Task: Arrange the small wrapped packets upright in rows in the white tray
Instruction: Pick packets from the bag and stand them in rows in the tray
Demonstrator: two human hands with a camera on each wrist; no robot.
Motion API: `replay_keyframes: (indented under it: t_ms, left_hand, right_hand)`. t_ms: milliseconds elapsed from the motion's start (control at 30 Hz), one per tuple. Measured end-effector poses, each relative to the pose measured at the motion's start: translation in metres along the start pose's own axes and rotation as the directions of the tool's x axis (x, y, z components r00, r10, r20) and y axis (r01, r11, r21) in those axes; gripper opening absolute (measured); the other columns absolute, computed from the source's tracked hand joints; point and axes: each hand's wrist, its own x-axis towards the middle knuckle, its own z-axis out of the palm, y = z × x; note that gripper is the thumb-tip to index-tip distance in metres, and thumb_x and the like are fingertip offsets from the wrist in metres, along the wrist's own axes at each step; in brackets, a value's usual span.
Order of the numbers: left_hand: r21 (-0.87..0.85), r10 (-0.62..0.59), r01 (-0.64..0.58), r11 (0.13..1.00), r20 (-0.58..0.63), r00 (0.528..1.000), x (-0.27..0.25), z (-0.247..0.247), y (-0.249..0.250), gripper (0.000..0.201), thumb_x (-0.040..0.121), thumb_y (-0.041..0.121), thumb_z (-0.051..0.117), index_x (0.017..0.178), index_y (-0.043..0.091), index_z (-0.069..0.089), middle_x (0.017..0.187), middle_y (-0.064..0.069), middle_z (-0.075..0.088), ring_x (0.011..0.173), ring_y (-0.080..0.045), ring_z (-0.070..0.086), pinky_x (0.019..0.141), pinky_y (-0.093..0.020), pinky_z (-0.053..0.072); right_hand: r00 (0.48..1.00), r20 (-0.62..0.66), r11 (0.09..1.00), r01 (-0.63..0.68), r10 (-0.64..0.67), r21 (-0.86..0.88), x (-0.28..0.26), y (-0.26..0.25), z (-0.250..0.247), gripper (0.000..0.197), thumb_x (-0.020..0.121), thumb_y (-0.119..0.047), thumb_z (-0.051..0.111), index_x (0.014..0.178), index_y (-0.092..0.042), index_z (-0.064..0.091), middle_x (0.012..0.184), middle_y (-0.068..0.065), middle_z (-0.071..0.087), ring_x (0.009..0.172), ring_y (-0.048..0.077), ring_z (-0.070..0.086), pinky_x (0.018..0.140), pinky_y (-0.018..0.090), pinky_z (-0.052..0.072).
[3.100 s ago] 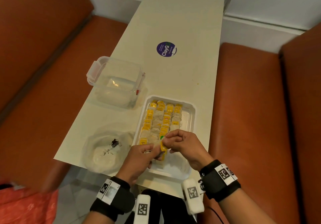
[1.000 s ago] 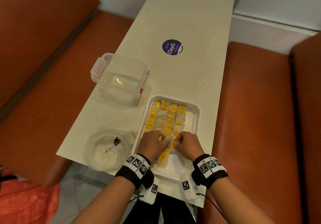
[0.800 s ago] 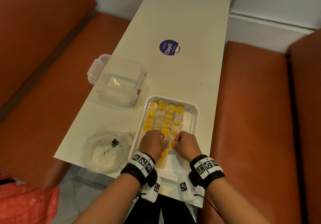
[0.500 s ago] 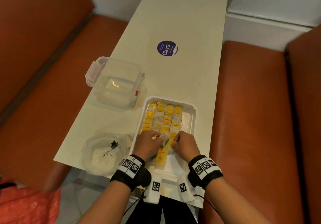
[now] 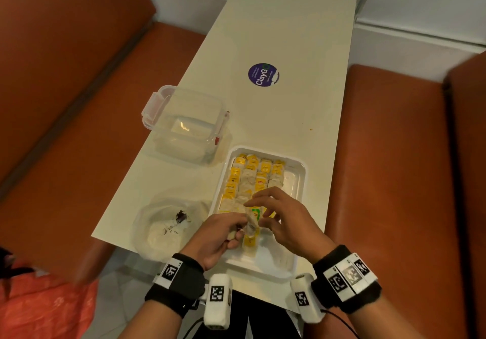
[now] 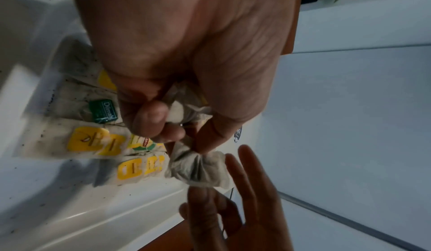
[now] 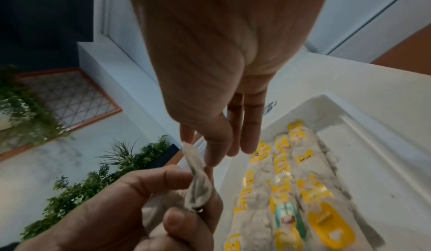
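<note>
The white tray [image 5: 299, 181] lies at the table's near end, with several rows of yellow-labelled packets [image 5: 252, 175] standing in its far half. More packets [image 6: 93, 142] lie flat near its front. My left hand [image 5: 242, 229] pinches a crumpled grey packet [image 5: 251, 224] just above the tray's near half. The same packet [image 6: 198, 168] shows below my thumb in the left wrist view, and more wrapper is bunched in my curled fingers. My right hand [image 5: 259, 212] hovers beside it with straight fingers [image 7: 251, 135], holding nothing.
A clear lidded container [image 5: 186, 125] stands left of the tray's far end. A clear plastic bag [image 5: 165, 225] with white contents lies at the near left corner. A purple round sticker [image 5: 263, 74] marks the table's middle. Orange benches [image 5: 394, 181] flank the narrow table.
Both hands had their knuckles down among the packets. They have lifted; the left now holds a crumpled packet up and the right has spread its fingers.
</note>
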Motion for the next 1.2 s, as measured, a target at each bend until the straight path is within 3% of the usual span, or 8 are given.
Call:
replay_keyframes:
  t_ms: [133,233,367,500,733,967,1100,1200]
  left_hand:
    - [0.041,-0.069,0.067,0.997,0.037,0.997,-0.001,0.005,-0.002,0.013,0.096,0.014,0.066,0.093,0.008,0.077,0.077,-0.004,0.061,0.062,-0.013,0.045,0.052,-0.026,0.027]
    - [0.121,-0.057,0.051,0.991,0.048,0.997,-0.001,0.008,-0.005,0.015,0.096,0.018,0.067,0.091,0.009,0.078,0.076,-0.001,0.062,0.061,-0.012,0.043,0.052,-0.024,0.027]
    - [0.242,0.058,-0.027,0.970,-0.120,0.991,0.003,0.005,-0.009,0.019,0.096,0.014,0.066,0.105,0.013,0.083,0.073,0.005,0.069,0.057,-0.009,0.043,0.050,-0.023,0.030]
    - [0.220,0.102,-0.063,0.973,-0.169,0.980,0.005,0.000,-0.011,0.020,0.093,0.010,0.068,0.103,0.017,0.084,0.088,-0.006,0.076,0.059,-0.012,0.044,0.050,-0.024,0.031]
    - [0.208,0.103,-0.062,0.976,-0.196,0.975,0.005,-0.008,-0.014,0.021,0.095,0.010,0.066,0.098,0.018,0.085,0.090,-0.007,0.077,0.062,-0.013,0.045,0.052,-0.025,0.031]
    - [0.198,0.084,-0.042,0.979,-0.208,0.975,0.004,-0.010,-0.019,0.019,0.098,0.012,0.065,0.102,0.015,0.083,0.090,-0.005,0.078,0.061,-0.011,0.046,0.052,-0.024,0.032]
    - [0.197,0.081,-0.039,0.980,-0.208,0.975,0.003,-0.011,-0.019,0.018,0.097,0.012,0.065,0.103,0.014,0.083,0.089,-0.005,0.078,0.061,-0.011,0.046,0.051,-0.023,0.032]
    - [0.193,0.081,-0.039,0.980,-0.212,0.974,0.002,-0.012,-0.018,0.018,0.097,0.012,0.066,0.101,0.013,0.083,0.087,-0.005,0.077,0.061,-0.011,0.046,0.050,-0.023,0.031]
  right_hand:
    - [0.996,0.076,0.996,0.054,-0.049,-0.067,0.000,0.003,-0.011,0.023,0.088,-0.015,0.079,0.095,-0.036,0.081,0.119,-0.020,0.067,0.091,-0.004,0.060,0.079,0.023,0.051]
    - [0.993,0.117,0.998,0.026,-0.018,-0.062,-0.003,-0.001,-0.018,0.015,0.088,-0.019,0.080,0.093,-0.032,0.080,0.105,-0.016,0.072,0.089,0.002,0.066,0.080,0.026,0.055]
    - [0.984,0.146,0.993,-0.091,0.101,-0.074,-0.006,-0.008,-0.025,0.005,0.092,-0.028,0.077,0.095,-0.029,0.079,0.087,-0.015,0.074,0.080,0.005,0.067,0.073,0.023,0.054]
    - [0.948,0.233,0.974,-0.195,0.218,-0.118,-0.001,0.002,-0.016,0.011,0.092,-0.036,0.076,0.095,-0.025,0.079,0.087,-0.012,0.075,0.076,0.005,0.067,0.069,0.020,0.052]
    - [0.887,0.316,0.931,-0.264,0.337,-0.252,0.005,0.026,0.015,0.015,0.091,-0.028,0.077,0.105,-0.022,0.080,0.103,-0.003,0.077,0.088,0.012,0.067,0.076,0.022,0.046]
    - [0.872,0.270,0.889,-0.314,0.409,-0.334,0.014,0.043,0.032,0.013,0.091,-0.024,0.076,0.103,-0.018,0.076,0.108,0.000,0.073,0.084,0.014,0.058,0.073,0.025,0.040]
    - [0.873,0.166,0.857,-0.384,0.458,-0.345,0.021,0.047,0.037,0.004,0.091,-0.020,0.072,0.093,-0.022,0.074,0.101,0.002,0.072,0.091,0.022,0.066,0.074,0.030,0.048]
    - [0.869,0.121,0.852,-0.427,0.479,-0.304,0.022,0.050,0.041,0.011,0.091,-0.014,0.066,0.087,-0.023,0.070,0.092,-0.005,0.070,0.088,0.021,0.066,0.070,0.029,0.044]
